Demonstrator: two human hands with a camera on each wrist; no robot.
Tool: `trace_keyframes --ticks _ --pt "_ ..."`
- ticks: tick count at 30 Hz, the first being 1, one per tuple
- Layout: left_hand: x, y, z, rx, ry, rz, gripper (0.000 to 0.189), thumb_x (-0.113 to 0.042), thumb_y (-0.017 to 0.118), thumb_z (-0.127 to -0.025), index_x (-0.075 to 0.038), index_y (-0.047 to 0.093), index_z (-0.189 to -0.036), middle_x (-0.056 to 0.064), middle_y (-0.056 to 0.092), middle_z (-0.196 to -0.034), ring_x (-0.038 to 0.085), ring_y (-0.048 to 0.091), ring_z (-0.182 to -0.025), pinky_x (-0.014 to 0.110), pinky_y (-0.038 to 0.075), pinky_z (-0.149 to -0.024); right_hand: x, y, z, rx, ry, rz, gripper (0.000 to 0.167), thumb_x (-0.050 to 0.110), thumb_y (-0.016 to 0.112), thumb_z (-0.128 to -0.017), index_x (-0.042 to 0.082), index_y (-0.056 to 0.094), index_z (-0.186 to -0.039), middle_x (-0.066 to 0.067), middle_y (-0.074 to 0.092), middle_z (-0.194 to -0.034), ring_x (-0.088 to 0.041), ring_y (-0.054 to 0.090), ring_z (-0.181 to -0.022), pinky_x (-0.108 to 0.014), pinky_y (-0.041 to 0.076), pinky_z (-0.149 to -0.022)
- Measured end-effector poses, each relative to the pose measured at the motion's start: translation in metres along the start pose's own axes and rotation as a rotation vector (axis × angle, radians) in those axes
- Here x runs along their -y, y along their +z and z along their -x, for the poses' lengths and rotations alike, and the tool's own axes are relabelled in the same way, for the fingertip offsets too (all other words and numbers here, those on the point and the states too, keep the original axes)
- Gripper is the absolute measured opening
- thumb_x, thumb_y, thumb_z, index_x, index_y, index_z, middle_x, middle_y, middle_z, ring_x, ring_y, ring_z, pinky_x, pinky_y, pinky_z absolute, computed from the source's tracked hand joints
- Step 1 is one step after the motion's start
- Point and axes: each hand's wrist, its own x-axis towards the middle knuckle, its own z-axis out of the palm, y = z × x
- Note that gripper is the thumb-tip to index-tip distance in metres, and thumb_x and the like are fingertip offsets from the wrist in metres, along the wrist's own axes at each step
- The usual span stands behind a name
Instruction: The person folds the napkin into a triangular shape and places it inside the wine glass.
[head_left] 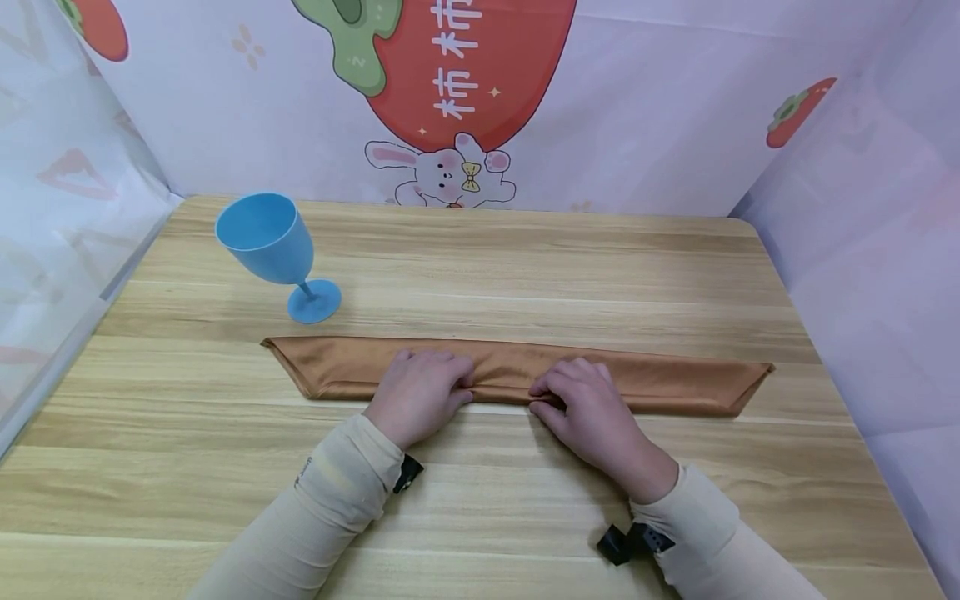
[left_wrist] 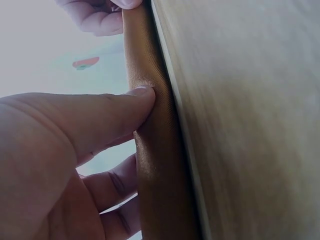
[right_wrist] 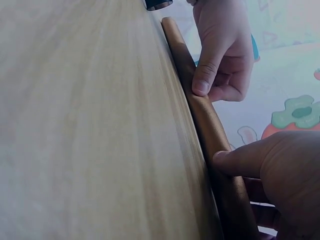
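Note:
A brown satin cloth (head_left: pixel 686 385), folded into a long flat strip with slanted ends, lies across the table. My left hand (head_left: pixel 420 396) pinches its near folded edge left of the middle. A short way to the right, my right hand (head_left: pixel 588 417) pinches the same edge. In the left wrist view the thumb (left_wrist: pixel 135 107) presses the rounded fold of the cloth (left_wrist: pixel 167 200), with the fingers curled over its far side. The right wrist view has both thumbs on the fold (right_wrist: pixel 210 122); the fingertips behind it are partly hidden.
A blue plastic goblet (head_left: pixel 270 242) stands on the wooden table (head_left: pixel 480 517) at the back left, beyond the cloth's left end. Printed white curtains (head_left: pixel 645 117) hang behind the table and along both sides. Each wrist carries a small black camera (head_left: pixel 633 542).

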Motion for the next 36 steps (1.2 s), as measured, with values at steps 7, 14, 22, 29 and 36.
trace_keyframes --ticks 7,14,22,29,36 --pt "-0.0001 -0.0006 0.0013 -0.008 -0.004 -0.010 0.017 -0.033 0.078 -0.088 -0.029 0.063 -0.080 -0.012 0.058 -0.080 0.013 0.059 -0.081 0.045 0.043 -0.082 0.0007 -0.0010 0.0000 0.006 0.007 -0.012 0.013 0.015 0.083 -0.083 0.017 0.072 -0.089 0.008 0.069 -0.091 -0.017 0.059 -0.089 -0.040 0.037 -0.080" --pt "-0.0005 -0.0011 0.0013 -0.023 -0.002 -0.030 0.008 -0.034 0.078 -0.088 -0.031 0.073 -0.083 -0.012 0.059 -0.083 0.013 0.059 -0.082 0.043 0.043 -0.081 0.0007 -0.0012 0.0004 0.007 0.024 -0.008 0.011 0.015 0.081 -0.085 0.017 0.072 -0.091 0.008 0.070 -0.092 -0.018 0.060 -0.090 -0.039 0.036 -0.081" --pt "-0.0007 -0.0023 0.0020 -0.026 0.003 -0.025 0.006 -0.035 0.078 -0.088 -0.029 0.078 -0.088 -0.012 0.059 -0.083 0.012 0.058 -0.082 0.042 0.043 -0.080 0.0017 -0.0007 0.0004 0.019 0.051 -0.007 0.008 0.016 0.079 -0.087 0.016 0.073 -0.092 0.006 0.071 -0.093 -0.020 0.062 -0.095 -0.041 0.036 -0.082" --pt "-0.0004 -0.0041 0.0023 0.003 0.013 -0.039 0.014 -0.038 0.081 -0.084 -0.028 0.079 -0.093 -0.012 0.061 -0.087 0.013 0.059 -0.087 0.043 0.043 -0.084 0.0024 -0.0019 0.0003 0.038 0.081 -0.009 0.006 0.017 0.077 -0.089 0.016 0.073 -0.092 0.005 0.070 -0.091 -0.022 0.062 -0.096 -0.043 0.036 -0.084" --pt "0.0003 -0.0032 0.0022 -0.015 0.039 -0.057 0.007 -0.035 0.079 -0.087 -0.029 0.078 -0.089 -0.013 0.064 -0.086 0.013 0.063 -0.087 0.044 0.044 -0.084 0.0022 -0.0017 0.0004 0.036 0.078 0.002 0.004 0.017 0.076 -0.090 0.015 0.073 -0.092 0.004 0.068 -0.091 -0.023 0.062 -0.095 -0.043 0.036 -0.083"
